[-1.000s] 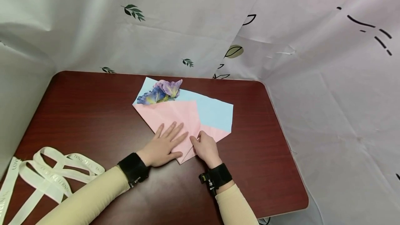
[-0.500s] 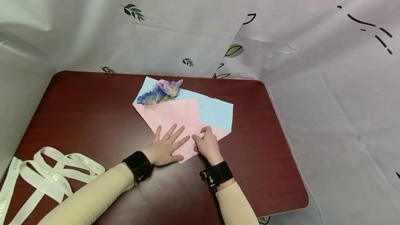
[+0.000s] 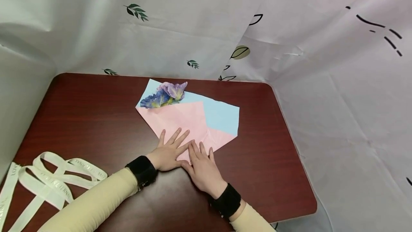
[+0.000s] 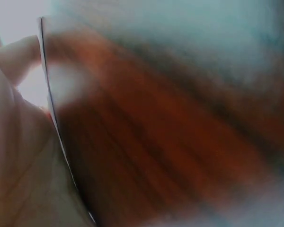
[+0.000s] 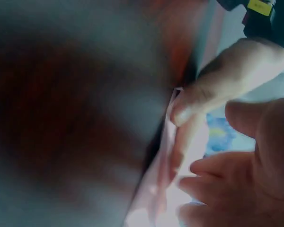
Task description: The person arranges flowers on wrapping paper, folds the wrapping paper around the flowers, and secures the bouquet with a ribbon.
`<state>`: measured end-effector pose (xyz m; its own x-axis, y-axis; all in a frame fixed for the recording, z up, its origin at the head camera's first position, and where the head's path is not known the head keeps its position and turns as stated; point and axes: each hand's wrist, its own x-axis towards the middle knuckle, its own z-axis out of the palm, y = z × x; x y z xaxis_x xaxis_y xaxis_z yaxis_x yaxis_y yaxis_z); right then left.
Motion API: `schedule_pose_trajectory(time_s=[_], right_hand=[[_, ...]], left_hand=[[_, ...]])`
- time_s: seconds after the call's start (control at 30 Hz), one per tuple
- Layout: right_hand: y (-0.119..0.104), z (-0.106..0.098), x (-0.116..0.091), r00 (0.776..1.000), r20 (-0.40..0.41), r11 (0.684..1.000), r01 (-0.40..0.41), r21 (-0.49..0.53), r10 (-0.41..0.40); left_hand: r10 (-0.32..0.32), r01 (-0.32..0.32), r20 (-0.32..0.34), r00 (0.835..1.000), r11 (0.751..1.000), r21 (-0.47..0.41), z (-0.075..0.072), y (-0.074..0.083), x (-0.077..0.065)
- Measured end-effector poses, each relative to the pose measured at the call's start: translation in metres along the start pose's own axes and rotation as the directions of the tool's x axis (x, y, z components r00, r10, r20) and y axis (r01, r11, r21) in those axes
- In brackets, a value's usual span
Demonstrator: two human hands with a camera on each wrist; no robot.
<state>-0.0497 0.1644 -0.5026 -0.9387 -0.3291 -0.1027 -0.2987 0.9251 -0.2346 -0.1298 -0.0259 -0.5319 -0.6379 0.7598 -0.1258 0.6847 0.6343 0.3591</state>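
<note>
A folded sheet of wrapping paper, pink (image 3: 183, 115) on one face and light blue (image 3: 223, 117) on the other, lies on the table. Purple and blue flowers (image 3: 164, 96) stick out of its upper left opening. My left hand (image 3: 167, 155) rests on the pink fold with its fingers spread. Beside it, my right hand (image 3: 206, 171) lies on the lower point of the paper, fingers extended, its fingertips close to the left hand's. The paper's bottom tip is mostly hidden under the hands. In the right wrist view, a pink paper edge (image 5: 168, 137) shows near the fingers.
A loose heap of white printed ribbon (image 3: 54, 178) lies at the table's left front, close to the left sleeve (image 3: 93, 203). Pale curtain cloth (image 3: 180, 20) hangs behind and to the right of the brown table (image 3: 273, 153).
My right hand has let go of the pinched paper edge, moved down and flattened onto the paper's lower part. The right flap now lies flatter. My left hand shifted slightly right, then stayed.
</note>
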Motion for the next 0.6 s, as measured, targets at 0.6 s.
schedule_pose_trajectory(time_s=[0.6], right_hand=[[0.015,0.004,-0.002,0.995,0.097,0.999,-0.035,-0.028,0.037]], left_hand=[[-0.249,0.247,-0.072,0.966,0.968,-0.036,-0.009,-0.062,-0.027]])
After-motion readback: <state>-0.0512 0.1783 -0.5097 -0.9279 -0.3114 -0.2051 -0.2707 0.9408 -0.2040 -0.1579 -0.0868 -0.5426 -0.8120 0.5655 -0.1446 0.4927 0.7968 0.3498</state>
